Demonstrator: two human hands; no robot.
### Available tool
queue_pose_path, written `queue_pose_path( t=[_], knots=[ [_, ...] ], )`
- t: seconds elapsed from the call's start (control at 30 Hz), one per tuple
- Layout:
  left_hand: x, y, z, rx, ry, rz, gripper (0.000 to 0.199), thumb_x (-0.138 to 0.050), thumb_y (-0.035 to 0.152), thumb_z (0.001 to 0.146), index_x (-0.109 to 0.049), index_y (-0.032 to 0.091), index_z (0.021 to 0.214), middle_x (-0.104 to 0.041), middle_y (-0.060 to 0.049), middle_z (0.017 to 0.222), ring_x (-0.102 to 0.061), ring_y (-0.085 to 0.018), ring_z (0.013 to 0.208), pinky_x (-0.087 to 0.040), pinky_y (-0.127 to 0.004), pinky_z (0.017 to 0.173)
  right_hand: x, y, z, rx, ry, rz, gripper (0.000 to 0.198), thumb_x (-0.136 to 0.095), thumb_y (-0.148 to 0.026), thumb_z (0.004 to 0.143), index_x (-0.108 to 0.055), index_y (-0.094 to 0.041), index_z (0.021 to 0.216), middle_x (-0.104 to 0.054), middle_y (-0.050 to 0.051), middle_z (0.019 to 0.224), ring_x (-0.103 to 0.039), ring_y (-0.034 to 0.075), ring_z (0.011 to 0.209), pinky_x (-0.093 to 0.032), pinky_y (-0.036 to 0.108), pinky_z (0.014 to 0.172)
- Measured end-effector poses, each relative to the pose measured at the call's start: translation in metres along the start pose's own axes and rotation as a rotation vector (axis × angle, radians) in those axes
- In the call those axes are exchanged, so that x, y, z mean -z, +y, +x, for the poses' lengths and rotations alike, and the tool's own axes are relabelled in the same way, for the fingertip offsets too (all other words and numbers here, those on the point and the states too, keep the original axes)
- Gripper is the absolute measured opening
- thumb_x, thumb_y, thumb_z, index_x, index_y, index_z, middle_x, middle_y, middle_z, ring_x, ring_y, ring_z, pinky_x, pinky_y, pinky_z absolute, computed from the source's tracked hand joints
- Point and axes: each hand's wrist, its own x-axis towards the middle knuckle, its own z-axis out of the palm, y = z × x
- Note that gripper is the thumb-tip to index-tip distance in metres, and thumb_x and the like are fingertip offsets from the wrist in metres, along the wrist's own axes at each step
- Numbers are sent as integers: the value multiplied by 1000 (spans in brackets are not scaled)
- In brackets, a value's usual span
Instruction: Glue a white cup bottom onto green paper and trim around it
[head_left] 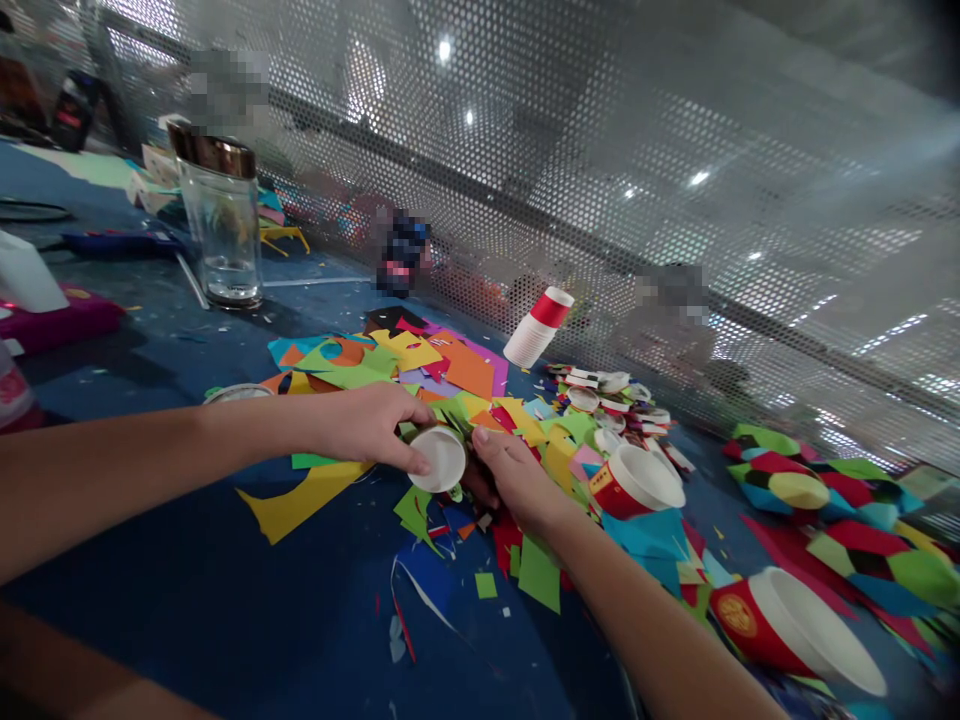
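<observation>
Between my hands is a small round white paper-cup piece, its pale inside facing me and bits of green paper around its edge. My left hand grips it from the left, thumb on the rim. On the other side, my right hand is closed at the right edge of the piece, its thumb on top and its lower fingers partly hidden. Scraps of coloured paper lie under and around both hands, with a green sheet below my right wrist and a yellow strip below my left forearm.
A stack of paper cups stands behind the scraps. Red-and-white cups lie to the right, near colourful paper shapes. A glass bottle stands back left on the blue table. A perforated metal screen borders the far side.
</observation>
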Motion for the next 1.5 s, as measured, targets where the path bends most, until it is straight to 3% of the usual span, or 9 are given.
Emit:
queue_pose_path(
  t=[0.7, 1.0, 1.5],
  knots=[
    [3, 5, -2, 4, 59, 65, 27, -65, 42, 79, -70, 16, 86, -64, 2, 72, -53, -13, 62, -35, -24, 60, -1, -4, -3, -6, -3, -1, 67, -43, -81, 85, -47, -24, 50, -40, -3, 41, -32, 13, 40, -21, 30, 45],
    [1, 6, -3, 4, 76, 96, 26, -65, 41, 80, -69, 17, 87, -67, 0, 75, -56, -16, 66, -34, -27, 62, 0, -1, -1, 12, -29, 40, 64, -47, -79, 85, -47, -24, 53, -40, -4, 44, -30, 11, 40, -21, 28, 44],
    [-10, 9, 3, 42, 86, 52, 32, -65, 43, 80, -71, 14, 92, -72, -5, 85, -62, -20, 78, -36, -27, 64, -1, 4, -1, -36, 61, 33, 63, -45, -78, 87, -48, -23, 56, -43, -4, 43, -35, 11, 37, -28, 27, 41]
  ],
)
